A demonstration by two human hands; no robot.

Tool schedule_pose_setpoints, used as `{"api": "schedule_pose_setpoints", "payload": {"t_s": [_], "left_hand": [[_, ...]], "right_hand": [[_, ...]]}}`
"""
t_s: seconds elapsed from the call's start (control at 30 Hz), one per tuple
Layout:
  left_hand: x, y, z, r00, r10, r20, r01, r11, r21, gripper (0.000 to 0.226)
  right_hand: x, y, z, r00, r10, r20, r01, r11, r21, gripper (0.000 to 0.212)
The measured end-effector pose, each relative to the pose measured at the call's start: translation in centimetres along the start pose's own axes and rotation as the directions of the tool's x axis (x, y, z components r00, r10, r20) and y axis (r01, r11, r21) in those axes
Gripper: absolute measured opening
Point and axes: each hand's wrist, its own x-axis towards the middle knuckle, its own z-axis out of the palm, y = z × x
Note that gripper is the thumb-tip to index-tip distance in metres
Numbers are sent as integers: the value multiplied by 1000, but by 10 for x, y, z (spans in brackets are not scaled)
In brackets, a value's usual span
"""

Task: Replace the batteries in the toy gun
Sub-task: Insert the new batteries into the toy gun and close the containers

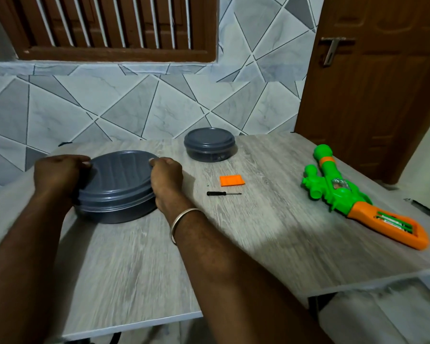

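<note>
A green and orange toy gun lies on the right of the wooden table, its orange grip open with batteries showing inside. The orange battery cover and a small black screwdriver lie mid-table. A large grey lidded container sits at the left. My left hand grips its lid on the left side and my right hand grips the lid on the right side, fingers curled over the rim.
A smaller grey lidded container stands at the back of the table, near the tiled wall. A brown door is at the right. The table's edge runs along the front and right.
</note>
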Motion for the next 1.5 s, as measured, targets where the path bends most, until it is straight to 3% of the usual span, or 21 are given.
{"api": "schedule_pose_setpoints", "payload": {"t_s": [0.13, 0.23, 0.3, 0.4, 0.5, 0.6, 0.67, 0.73, 0.83, 0.93, 1.0, 1.13, 1.2, 1.23, 1.33, 1.5], "left_hand": [[-9, 4, -2, 1000, 18, -6, -18, 1000, 25, 22], [-19, 13, -1, 992, 111, -54, -107, 992, 73, 31], [-22, 19, 4, 985, 167, -44, -164, 984, 63, 44], [-47, 42, 24, 958, 284, -32, -282, 958, 60, 47], [-104, 70, 63, 905, 416, 94, -421, 906, 39, 31], [-154, 84, 117, 842, 477, 252, -468, 878, -97, 20], [-186, 87, 156, 806, 426, 411, -381, 905, -191, 8], [-216, 88, 191, 740, 334, 584, -230, 941, -247, 19], [-250, 83, 235, 677, 234, 698, -104, 969, -224, 12], [-255, 71, 268, 682, 160, 714, -42, 983, -180, 29], [-259, 65, 283, 689, 119, 715, -34, 991, -132, 34], [-282, 71, 287, 703, 9, 711, 81, 992, -92, 28], [-285, 70, 295, 711, -21, 703, 125, 988, -96, 30], [-285, 70, 299, 713, -42, 700, 166, 980, -110, 30], [-282, 69, 307, 715, -109, 690, 291, 945, -153, 36], [-275, 67, 304, 721, -147, 677, 356, 917, -180, 19]], "right_hand": [[-5, -4, -6, 999, 3, 43, 0, 999, -54, 29], [-8, -8, -18, 998, -32, 60, 37, 995, -91, 32], [-16, -18, -34, 996, -87, 36, 90, 991, -96, 32], [-30, -36, -73, 972, -234, -17, 231, 968, -93, 29], [-44, -60, -139, 932, -347, -107, 352, 936, 25, 8], [-56, -88, -214, 861, -427, -276, 450, 893, 21, 19], [-60, -100, -262, 827, -419, -374, 455, 890, 8, 22], [-62, -105, -296, 840, -342, -420, 396, 917, 45, 20], [-66, -108, -343, 829, -303, -470, 368, 929, 50, 10], [-81, -109, -371, 790, -369, -489, 365, 925, -107, 12], [-84, -105, -388, 781, -431, -452, 310, 896, -318, 14], [-82, -89, -414, 893, -305, -332, 22, 765, -644, 28], [-82, -83, -416, 938, -246, -244, -25, 654, -756, 31], [-81, -81, -418, 937, -257, -236, -22, 632, -775, 32], [-86, -81, -417, 932, -272, -241, 22, 705, -709, 31], [-84, -76, -412, 943, -233, -238, 26, 764, -644, 31]]}}
